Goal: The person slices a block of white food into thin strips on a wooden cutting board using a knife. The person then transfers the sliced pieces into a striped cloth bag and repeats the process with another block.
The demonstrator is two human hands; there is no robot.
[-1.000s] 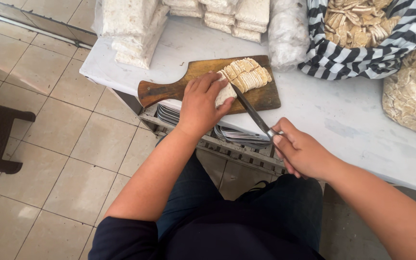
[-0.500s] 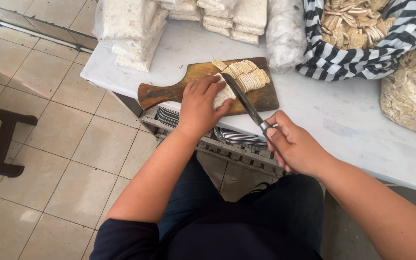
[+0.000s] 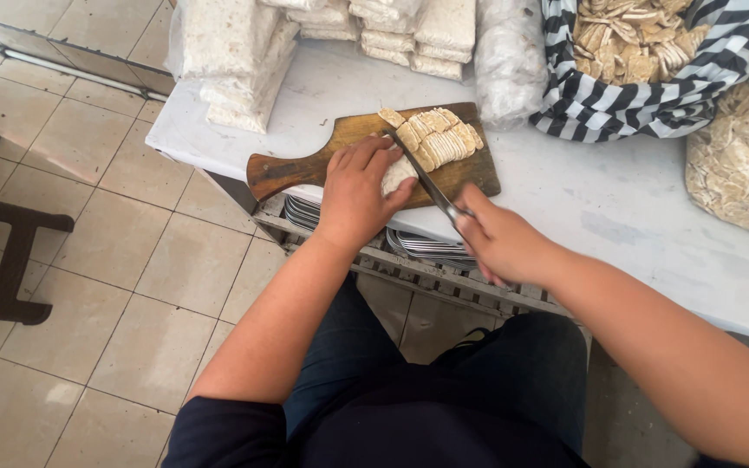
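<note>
Bare forearms, dark navy short sleeve above the left hand [image 3: 357, 195], dark blue trousers below the right hand [image 3: 500, 243]
</note>
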